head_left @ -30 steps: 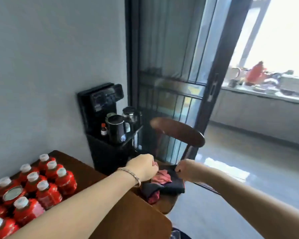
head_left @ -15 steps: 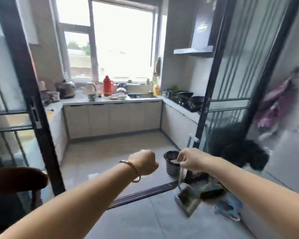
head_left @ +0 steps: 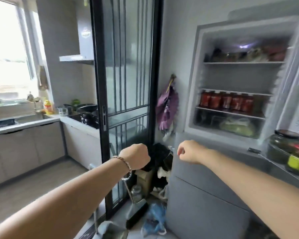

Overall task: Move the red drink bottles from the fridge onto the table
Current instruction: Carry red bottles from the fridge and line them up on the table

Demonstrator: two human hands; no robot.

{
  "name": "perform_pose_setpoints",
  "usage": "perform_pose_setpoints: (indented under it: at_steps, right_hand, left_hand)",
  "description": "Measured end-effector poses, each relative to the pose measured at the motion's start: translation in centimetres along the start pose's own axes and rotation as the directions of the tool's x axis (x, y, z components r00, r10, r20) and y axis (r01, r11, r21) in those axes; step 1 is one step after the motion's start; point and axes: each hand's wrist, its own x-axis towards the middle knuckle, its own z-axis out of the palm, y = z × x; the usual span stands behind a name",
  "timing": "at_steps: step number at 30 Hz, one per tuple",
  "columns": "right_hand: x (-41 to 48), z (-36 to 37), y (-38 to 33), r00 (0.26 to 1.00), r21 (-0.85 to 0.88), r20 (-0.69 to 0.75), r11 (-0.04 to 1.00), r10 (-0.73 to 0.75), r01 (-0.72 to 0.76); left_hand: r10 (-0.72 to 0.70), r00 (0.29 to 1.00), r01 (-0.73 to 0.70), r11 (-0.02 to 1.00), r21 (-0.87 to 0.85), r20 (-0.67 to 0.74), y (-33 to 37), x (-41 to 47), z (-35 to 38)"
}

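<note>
Five red drink bottles [head_left: 226, 102] shelved well beyond both empty fists.

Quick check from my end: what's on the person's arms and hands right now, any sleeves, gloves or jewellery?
Both forearms are bare, with no sleeves in view and no gloves. The left hand has a thin metallic chain bracelet at the wrist, silvery with pinkish links. The right hand and its wrist carry nothing.

Both bare forearms reach forward side by side, well apart. The left hand [head_left: 135, 156] is curled into a loose empty fist, back of the hand up, its wrist ringed by a thin metal chain bracelet [head_left: 123, 165]. The right hand [head_left: 190, 151] is likewise loosely curled, holding nothing.
</note>
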Motion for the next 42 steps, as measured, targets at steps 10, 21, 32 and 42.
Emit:
perform_pose_setpoints:
  at_steps: [10,21,32,42]
  right_hand:
    - [15.8,-7.6,13.5,0.939,0.021,-0.147,0.95,0.311,-0.311]
    - [30.2,-12.8,30.0,0.869,0.054,-0.245,0.901,0.43,-0.431]
    - [50.5,-15.9,43.7,0.746,0.615,-0.417,0.765,0.519,-0.189]
    - [54.7,-14.8,45.2,0.594,0.683,-0.585,0.73,0.552,-0.006]
  left_hand:
    - [0.368,0.929,-0.365,0.928,0.078,-0.031,9.7,26.7,-0.1]
    - [0.503,0.862,-0.504,0.863,-0.017,-0.065,21.2,48.4,4.2]
    - [0.336,0.925,-0.371,0.9,-0.226,-0.179,28.6,64.3,7.1]
    - [0.204,0.929,-0.32,0.862,-0.393,-0.309,31.0,72.4,9.0]
